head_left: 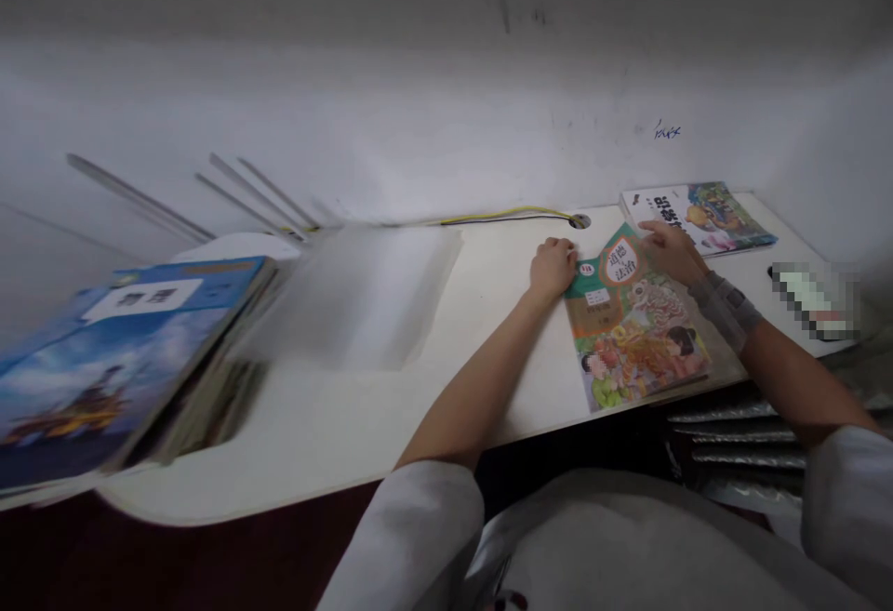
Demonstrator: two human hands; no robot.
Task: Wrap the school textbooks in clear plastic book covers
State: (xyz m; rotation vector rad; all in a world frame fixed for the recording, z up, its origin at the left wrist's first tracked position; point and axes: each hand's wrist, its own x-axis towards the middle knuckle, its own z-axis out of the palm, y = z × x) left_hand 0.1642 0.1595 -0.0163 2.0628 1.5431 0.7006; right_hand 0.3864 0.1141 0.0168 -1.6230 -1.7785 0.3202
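Observation:
A green textbook (pixel 638 332) with a colourful cartoon cover lies on the white desk (pixel 335 425), right of centre and close to the front edge. My left hand (pixel 553 267) is curled into a loose fist at the book's top left corner, touching its edge. Over the book's top right corner rests my right hand (pixel 668 248), its fingers bent and pressing down on the cover. A grey band wraps my right wrist (pixel 726 309).
A second book (pixel 701 216) lies at the back right by the wall. A clear plastic sheet (pixel 355 295) lies mid-desk. A stack of books (pixel 118 365) with a blue cover sits at the left. A yellow cable (pixel 502 215) runs along the wall.

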